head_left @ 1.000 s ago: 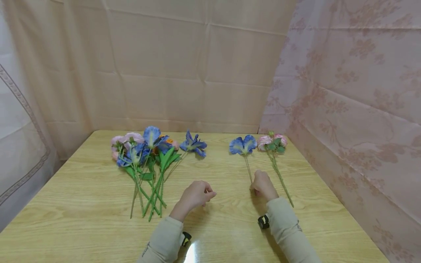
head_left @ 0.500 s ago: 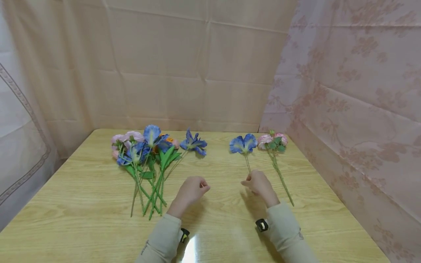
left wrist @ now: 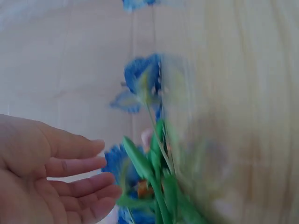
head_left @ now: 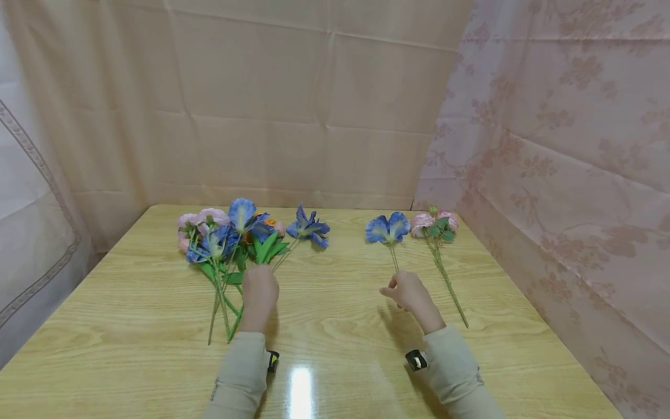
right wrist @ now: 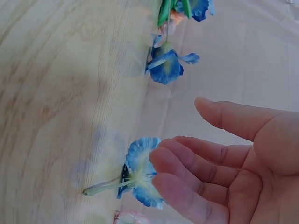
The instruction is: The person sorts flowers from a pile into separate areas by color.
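My left hand (head_left: 260, 295) is over the stems of a pile of artificial flowers on the left of the table. In the left wrist view its fingers (left wrist: 84, 184) are apart from the thumb with nothing between them, beside green leaves (left wrist: 161, 186). A blue iris (head_left: 309, 227) lies at the pile's right side, its stem running behind the left hand. My right hand (head_left: 413, 298) hovers by the stem of a separate blue iris (head_left: 387, 228). The right wrist view shows its fingers (right wrist: 187, 163) loosely bent, holding nothing.
A pink flower stem (head_left: 442, 262) with pink blooms lies right of the separate iris. The pile holds pink blooms (head_left: 209, 218), blue irises (head_left: 242, 215) and an orange bloom. A beige curtain (head_left: 251, 105) hangs behind the wooden table (head_left: 335, 349), a patterned cloth (head_left: 565, 174) at the right.
My left hand has moved left from mid-table to the pile's stems. The right hand has let go of the separate iris's stem and drawn slightly back from it.
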`<act>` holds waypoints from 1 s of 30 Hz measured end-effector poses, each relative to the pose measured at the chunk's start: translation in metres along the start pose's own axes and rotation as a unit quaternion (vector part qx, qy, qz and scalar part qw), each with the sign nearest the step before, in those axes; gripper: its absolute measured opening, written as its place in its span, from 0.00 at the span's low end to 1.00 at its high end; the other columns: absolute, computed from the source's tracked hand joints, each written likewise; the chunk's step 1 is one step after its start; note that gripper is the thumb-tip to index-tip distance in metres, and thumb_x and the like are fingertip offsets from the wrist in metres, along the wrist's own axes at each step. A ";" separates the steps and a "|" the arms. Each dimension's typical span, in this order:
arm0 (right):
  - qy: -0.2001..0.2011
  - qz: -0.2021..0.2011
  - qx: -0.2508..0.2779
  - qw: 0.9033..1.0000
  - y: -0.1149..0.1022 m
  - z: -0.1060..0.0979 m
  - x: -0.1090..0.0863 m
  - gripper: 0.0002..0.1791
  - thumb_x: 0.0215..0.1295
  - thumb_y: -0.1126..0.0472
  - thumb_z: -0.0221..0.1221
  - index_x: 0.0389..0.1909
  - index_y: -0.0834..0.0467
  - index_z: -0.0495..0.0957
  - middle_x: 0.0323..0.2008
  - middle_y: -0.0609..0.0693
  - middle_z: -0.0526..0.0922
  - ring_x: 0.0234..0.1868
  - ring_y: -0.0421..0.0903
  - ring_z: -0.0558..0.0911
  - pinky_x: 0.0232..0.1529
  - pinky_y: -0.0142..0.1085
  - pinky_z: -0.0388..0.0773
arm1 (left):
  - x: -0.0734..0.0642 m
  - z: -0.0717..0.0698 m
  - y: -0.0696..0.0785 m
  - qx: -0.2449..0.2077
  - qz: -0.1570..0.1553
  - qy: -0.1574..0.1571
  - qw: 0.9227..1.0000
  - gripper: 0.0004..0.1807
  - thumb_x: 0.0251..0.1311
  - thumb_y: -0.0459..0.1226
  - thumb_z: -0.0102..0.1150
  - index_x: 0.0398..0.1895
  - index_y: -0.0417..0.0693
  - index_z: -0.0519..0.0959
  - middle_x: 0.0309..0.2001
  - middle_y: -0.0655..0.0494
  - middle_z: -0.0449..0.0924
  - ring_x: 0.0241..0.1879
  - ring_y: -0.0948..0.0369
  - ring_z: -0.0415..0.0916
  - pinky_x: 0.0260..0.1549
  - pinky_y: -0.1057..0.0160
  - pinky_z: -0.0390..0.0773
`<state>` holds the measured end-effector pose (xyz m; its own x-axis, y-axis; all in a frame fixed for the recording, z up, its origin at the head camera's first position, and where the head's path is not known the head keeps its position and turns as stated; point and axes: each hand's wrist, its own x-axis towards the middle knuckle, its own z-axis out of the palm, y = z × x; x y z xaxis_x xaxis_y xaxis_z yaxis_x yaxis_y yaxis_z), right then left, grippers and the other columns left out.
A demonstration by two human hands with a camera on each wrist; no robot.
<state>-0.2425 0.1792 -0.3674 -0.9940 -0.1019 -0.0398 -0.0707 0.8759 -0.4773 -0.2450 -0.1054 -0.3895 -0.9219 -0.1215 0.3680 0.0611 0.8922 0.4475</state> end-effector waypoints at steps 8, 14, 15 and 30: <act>-0.004 -0.007 0.011 1.000 -0.003 0.002 -0.002 0.12 0.58 0.59 0.59 0.30 0.67 0.76 0.16 0.56 0.76 0.11 0.42 0.70 0.13 0.32 0.67 | 0.004 -0.001 -0.015 0.033 -0.034 -0.053 0.997 0.10 0.51 0.24 0.51 0.14 0.35 0.74 0.20 0.40 0.70 0.23 0.44 0.71 0.20 0.49 0.72; -0.009 -0.002 0.019 1.000 -0.003 0.005 -0.001 0.11 0.57 0.59 0.59 0.28 0.66 0.76 0.15 0.56 0.76 0.10 0.41 0.68 0.12 0.31 0.65 | 0.006 -0.002 -0.022 0.041 -0.100 -0.136 0.985 0.10 0.56 0.26 0.45 0.22 0.35 0.76 0.27 0.36 0.75 0.28 0.43 0.74 0.22 0.48 0.73; -0.010 -0.001 0.021 1.000 -0.003 0.005 -0.001 0.11 0.57 0.59 0.59 0.28 0.65 0.76 0.15 0.56 0.76 0.10 0.40 0.67 0.12 0.31 0.65 | 0.006 -0.002 -0.024 0.041 -0.108 -0.147 0.982 0.10 0.57 0.26 0.44 0.25 0.35 0.77 0.28 0.35 0.76 0.28 0.42 0.74 0.23 0.47 0.73; -0.017 -0.005 0.022 1.000 -0.001 0.010 -0.003 0.11 0.57 0.60 0.59 0.29 0.66 0.75 0.14 0.56 0.75 0.09 0.41 0.68 0.11 0.31 0.65 | 0.008 -0.001 -0.038 0.007 -0.145 -0.152 0.978 0.11 0.57 0.27 0.45 0.41 0.33 0.75 0.33 0.33 0.75 0.32 0.40 0.74 0.23 0.46 0.74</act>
<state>-0.2384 0.1736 -0.3755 -0.9898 -0.1275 -0.0633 -0.0770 0.8535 -0.5153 -0.2539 -0.1407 -0.4023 -0.9710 -0.2371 -0.0321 -0.2225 0.8454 0.4856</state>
